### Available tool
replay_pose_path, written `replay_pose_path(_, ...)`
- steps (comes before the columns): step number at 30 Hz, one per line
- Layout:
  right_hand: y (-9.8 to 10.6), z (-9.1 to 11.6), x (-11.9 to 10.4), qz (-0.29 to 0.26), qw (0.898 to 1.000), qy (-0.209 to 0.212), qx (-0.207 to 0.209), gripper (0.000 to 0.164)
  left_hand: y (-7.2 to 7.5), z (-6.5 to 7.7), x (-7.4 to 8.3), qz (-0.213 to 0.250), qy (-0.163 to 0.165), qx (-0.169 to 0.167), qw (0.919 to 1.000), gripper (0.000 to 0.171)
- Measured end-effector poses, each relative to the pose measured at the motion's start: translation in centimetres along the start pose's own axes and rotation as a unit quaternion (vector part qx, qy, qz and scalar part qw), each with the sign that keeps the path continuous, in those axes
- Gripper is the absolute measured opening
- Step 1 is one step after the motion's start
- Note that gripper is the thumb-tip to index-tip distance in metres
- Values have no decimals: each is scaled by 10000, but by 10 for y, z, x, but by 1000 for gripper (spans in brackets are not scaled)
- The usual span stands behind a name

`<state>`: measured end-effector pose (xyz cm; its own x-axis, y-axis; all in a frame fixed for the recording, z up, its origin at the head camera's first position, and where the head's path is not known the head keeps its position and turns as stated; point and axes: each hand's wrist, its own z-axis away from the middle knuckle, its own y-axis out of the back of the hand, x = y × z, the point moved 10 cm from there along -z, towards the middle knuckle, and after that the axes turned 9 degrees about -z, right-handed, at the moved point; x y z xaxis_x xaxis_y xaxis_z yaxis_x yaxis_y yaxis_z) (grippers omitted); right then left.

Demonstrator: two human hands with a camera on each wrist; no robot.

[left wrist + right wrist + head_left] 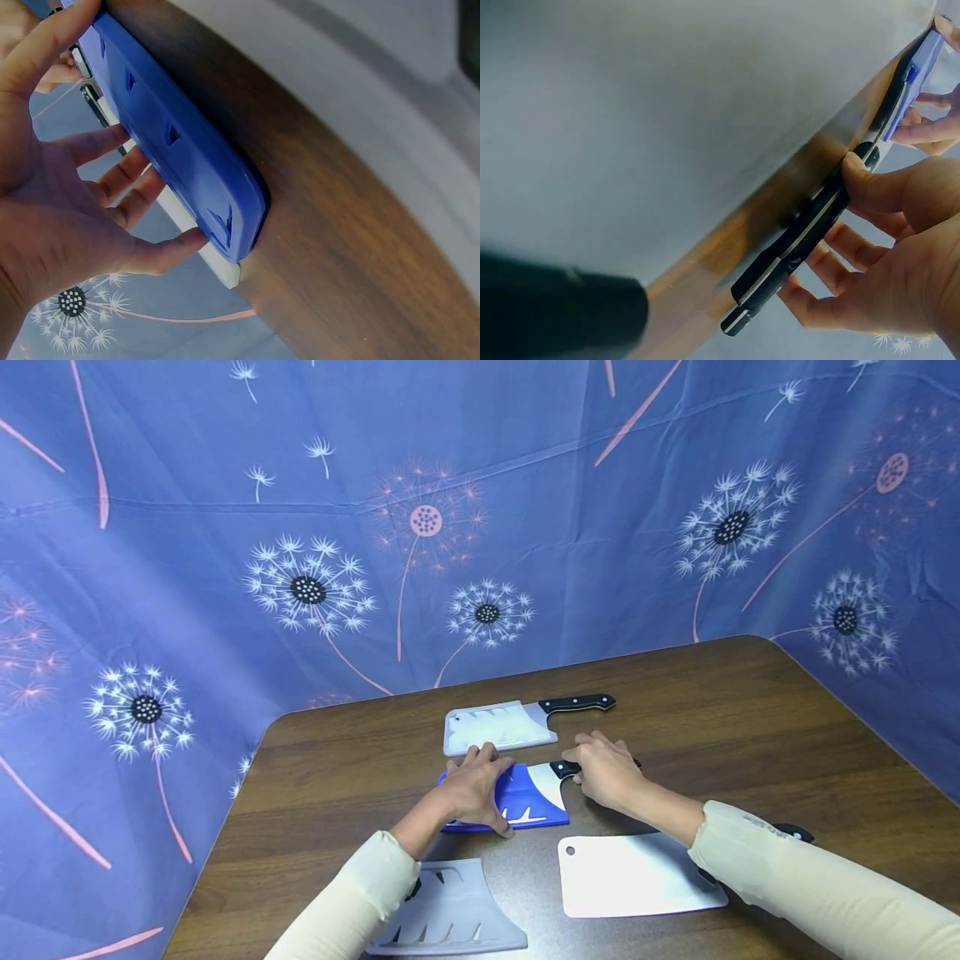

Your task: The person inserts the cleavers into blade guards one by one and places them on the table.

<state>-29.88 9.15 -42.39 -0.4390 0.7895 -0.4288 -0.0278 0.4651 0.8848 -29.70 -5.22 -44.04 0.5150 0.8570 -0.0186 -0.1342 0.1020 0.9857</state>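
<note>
A cleaver in a blue blade guard (528, 797) lies crosswise on the table between my two hands. My left hand (472, 789) grips the guard across its width, thumb along the near edge and fingers at the far edge. In the left wrist view the blue guard (169, 124) shows small slots along its face. My right hand (606, 768) holds the cleaver's black handle (802, 232), thumb on one side and fingers on the other. A strip of bare silver blade (549, 783) shows between guard and handle.
Behind lies another cleaver in a whitish guard (487, 728), its black handle (577, 702) pointing right. A loose grey blade guard (450, 914) sits near the left sleeve. Under the right forearm is an unsheathed cleaver (637, 877). A blue dandelion-print cloth (570, 568) hangs behind the wooden table (337, 760).
</note>
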Motion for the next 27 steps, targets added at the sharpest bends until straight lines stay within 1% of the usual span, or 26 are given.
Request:
replay_pose_path(4,-1,0,-1,134,9999,57,-18,38,0,2,-1,39,-31,-21,10000,110)
replay_pose_path(9,4,2,-7,273,9995,159,28,44,3,7,-3,245,-84,100,9996,111)
replay_pose_path(16,20,13,-10,104,9994,242,238,44,7,19,-8,514,-81,230,9984,107)
replay_pose_path(20,31,22,-10,16,9993,175,326,44,11,30,-11,744,-147,364,9965,103)
replay_pose_path(23,39,29,-10,5,9993,125,352,43,14,41,-13,891,-222,484,9946,102)
replay_pose_path(27,49,42,-8,43,9992,36,407,43,18,57,-15,919,-269,707,9929,101)
